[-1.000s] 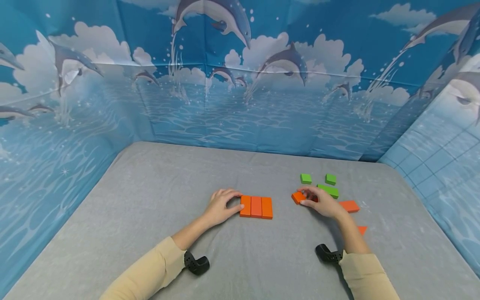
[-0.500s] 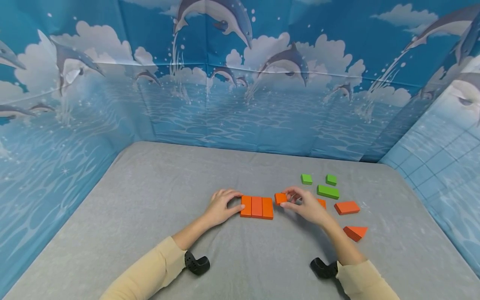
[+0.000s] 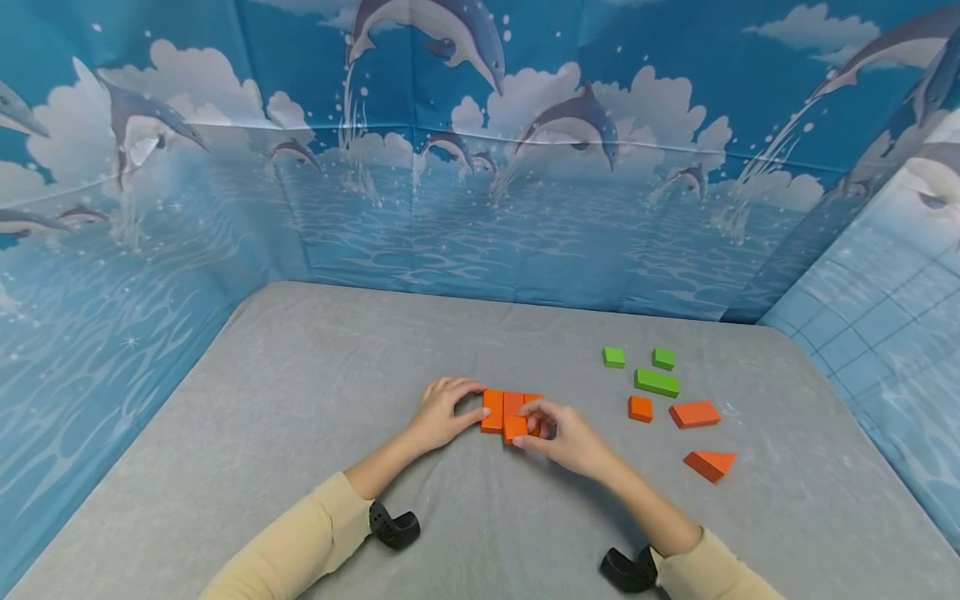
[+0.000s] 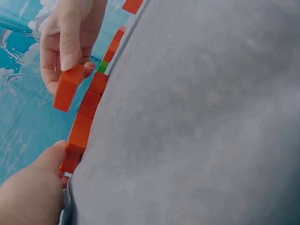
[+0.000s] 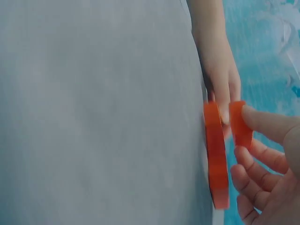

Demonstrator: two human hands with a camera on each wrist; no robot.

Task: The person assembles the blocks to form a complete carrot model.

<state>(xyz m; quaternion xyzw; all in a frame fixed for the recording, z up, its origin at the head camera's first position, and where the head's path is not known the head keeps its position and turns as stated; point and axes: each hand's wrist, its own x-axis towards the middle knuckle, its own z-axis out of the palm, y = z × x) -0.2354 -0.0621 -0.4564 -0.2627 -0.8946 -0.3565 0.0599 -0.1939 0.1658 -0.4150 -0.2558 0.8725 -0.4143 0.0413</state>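
Three flat orange blocks lie side by side in a row on the grey cloth. At the row's left end my left hand [image 3: 447, 412] holds the leftmost orange block [image 3: 492, 412], its thumb at the near side and index finger at the far corner. My right hand [image 3: 567, 439] pinches a small orange square block [image 3: 515, 428] between thumb and fingers. In the left wrist view that small block [image 4: 68, 88] is raised above the row, tilted. The middle block [image 3: 513, 402] is partly covered by it, and the right-hand block [image 3: 534, 397] is mostly hidden behind my right fingers.
To the right lie a small orange block [image 3: 641, 408], a longer orange block [image 3: 694, 414] and an orange triangular block [image 3: 710, 465]. Behind them are a long green block [image 3: 657, 382] and two small green blocks [image 3: 613, 357]. A dolphin-print curtain [image 3: 480, 225] encloses the table.
My right hand has carried the small orange block leftward from beside the loose blocks to over the row. My left hand has stayed at the row's left end.
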